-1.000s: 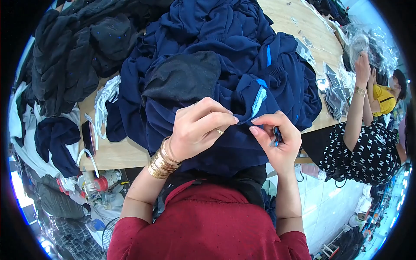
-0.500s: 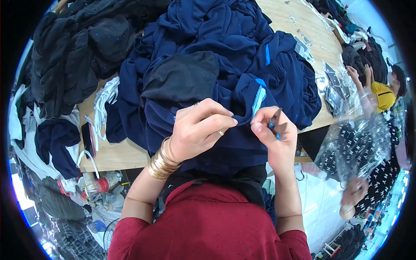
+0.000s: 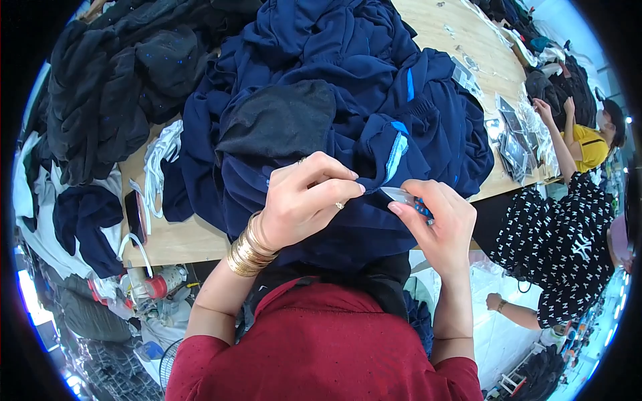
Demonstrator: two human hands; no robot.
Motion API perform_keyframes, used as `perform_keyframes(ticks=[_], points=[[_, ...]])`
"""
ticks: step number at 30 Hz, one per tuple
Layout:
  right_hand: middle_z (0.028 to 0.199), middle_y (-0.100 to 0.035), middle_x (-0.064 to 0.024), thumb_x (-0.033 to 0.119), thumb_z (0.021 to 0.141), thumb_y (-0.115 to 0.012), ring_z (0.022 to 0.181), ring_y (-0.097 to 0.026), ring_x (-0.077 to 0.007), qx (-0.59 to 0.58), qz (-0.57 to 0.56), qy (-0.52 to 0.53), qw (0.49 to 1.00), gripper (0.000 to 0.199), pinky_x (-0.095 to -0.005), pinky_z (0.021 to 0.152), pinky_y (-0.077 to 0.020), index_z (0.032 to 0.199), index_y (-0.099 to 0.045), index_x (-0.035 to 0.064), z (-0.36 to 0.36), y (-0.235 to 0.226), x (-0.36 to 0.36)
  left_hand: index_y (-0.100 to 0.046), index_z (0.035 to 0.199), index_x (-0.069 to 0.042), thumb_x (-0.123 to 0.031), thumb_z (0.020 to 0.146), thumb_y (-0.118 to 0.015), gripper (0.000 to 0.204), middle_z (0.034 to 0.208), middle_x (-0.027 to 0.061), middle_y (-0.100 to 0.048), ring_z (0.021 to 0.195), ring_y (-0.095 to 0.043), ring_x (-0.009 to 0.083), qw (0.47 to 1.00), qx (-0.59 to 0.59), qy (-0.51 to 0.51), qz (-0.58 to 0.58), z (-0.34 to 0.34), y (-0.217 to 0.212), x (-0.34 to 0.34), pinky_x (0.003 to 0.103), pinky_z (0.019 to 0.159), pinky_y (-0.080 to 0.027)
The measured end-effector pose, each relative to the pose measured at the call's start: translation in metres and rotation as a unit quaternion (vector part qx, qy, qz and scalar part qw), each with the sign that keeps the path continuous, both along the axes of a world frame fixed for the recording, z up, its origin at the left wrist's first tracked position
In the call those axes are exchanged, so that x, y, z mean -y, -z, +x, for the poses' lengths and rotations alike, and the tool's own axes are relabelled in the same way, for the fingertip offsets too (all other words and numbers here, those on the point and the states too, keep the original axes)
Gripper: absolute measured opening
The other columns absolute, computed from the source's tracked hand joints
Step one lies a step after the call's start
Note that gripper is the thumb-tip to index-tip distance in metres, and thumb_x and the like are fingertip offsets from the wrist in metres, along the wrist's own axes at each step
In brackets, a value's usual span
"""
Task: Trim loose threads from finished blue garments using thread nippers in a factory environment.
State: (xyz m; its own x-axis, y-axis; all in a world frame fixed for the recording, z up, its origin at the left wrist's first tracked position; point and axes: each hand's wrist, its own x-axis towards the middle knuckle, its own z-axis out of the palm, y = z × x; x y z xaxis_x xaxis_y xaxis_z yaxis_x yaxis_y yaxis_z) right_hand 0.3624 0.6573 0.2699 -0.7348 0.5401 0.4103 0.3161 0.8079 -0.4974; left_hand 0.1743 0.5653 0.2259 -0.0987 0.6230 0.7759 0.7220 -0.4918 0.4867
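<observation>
A big heap of navy blue garments (image 3: 348,100) with light blue stripes covers the wooden table (image 3: 170,237). My left hand (image 3: 304,200), with gold bangles at the wrist, pinches a fold of the navy fabric near a light blue stripe (image 3: 396,152). My right hand (image 3: 435,220) holds a small blue-handled cutting tool (image 3: 404,197), its tip against the fabric just beside my left fingers.
A pile of black clothes (image 3: 114,80) lies at the table's left, white straps (image 3: 157,164) and a dark phone (image 3: 134,215) near the front edge. At the right, two people (image 3: 568,220) handle clear plastic bags (image 3: 518,144). Clutter fills the floor at lower left.
My hands stay on the same spot of the navy garment, the right one shifting slightly. The person at the right has lowered a clear plastic bag and moved their arms.
</observation>
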Motion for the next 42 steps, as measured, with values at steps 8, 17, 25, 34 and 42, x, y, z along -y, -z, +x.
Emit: perform_keyframes(ticks=[8,17,25,34,42], points=[[0.065,-0.057,-0.0044,0.019,0.07,-0.075,0.056,-0.054,-0.0181,0.021,0.048,0.0,0.999,0.022,-0.0274,0.051,-0.0404,0.081,-0.062,0.0051,-0.003,-0.004,0.001,-0.066,0.081,-0.008,0.004,0.061,-0.069,0.024,0.078,0.0047,-0.06,0.06,-0.059,0.0156,1.0,-0.007,-0.003,0.004,0.0,0.0,0.0,0.024,0.05,-0.045],[0.063,-0.056,-0.0038,0.02,0.069,-0.075,0.054,-0.053,-0.017,0.024,0.062,-0.005,0.998,0.023,-0.0269,0.049,-0.0393,0.081,-0.062,0.0056,-0.006,-0.004,0.002,-0.066,0.081,-0.008,0.004,0.063,-0.069,0.023,0.079,0.0043,-0.061,0.06,-0.059,0.0153,1.0,0.001,-0.004,0.003,0.0,-0.001,0.001,0.024,0.05,-0.046],[0.069,-0.058,-0.0037,0.021,0.073,-0.073,0.057,-0.052,-0.0142,-0.002,-0.048,0.016,0.999,0.024,-0.0239,0.052,-0.0405,0.086,-0.062,0.0053,-0.003,-0.002,0.001,-0.065,0.081,-0.008,0.004,0.064,-0.07,0.022,0.078,0.004,-0.061,0.061,-0.06,0.0159,1.0,0.009,-0.006,0.002,-0.001,0.001,0.0,0.023,0.051,-0.046],[0.08,-0.06,-0.0024,0.004,0.077,-0.068,0.068,-0.051,-0.0067,-0.106,-0.174,-0.001,0.979,0.016,-0.02,0.058,-0.0399,0.092,-0.061,0.005,-0.019,0.021,0.004,-0.063,0.085,-0.002,-0.004,0.075,-0.071,0.013,0.075,-0.0005,-0.059,0.061,-0.046,0.0026,0.9,0.338,0.063,-0.268,0.012,-0.015,0.001,0.019,0.055,-0.039],[0.076,-0.057,0.0017,0.008,0.085,-0.062,0.071,-0.047,-0.0031,-0.22,-0.287,0.099,0.927,0.009,-0.017,0.065,-0.0371,0.092,-0.061,0.0026,-0.021,0.016,-0.001,-0.066,0.096,0.002,-0.015,0.086,-0.063,0.02,0.078,-0.0031,-0.06,0.071,-0.05,0.0019,0.792,0.429,0.168,-0.401,-0.012,-0.011,0.004,0.017,0.065,-0.041]])
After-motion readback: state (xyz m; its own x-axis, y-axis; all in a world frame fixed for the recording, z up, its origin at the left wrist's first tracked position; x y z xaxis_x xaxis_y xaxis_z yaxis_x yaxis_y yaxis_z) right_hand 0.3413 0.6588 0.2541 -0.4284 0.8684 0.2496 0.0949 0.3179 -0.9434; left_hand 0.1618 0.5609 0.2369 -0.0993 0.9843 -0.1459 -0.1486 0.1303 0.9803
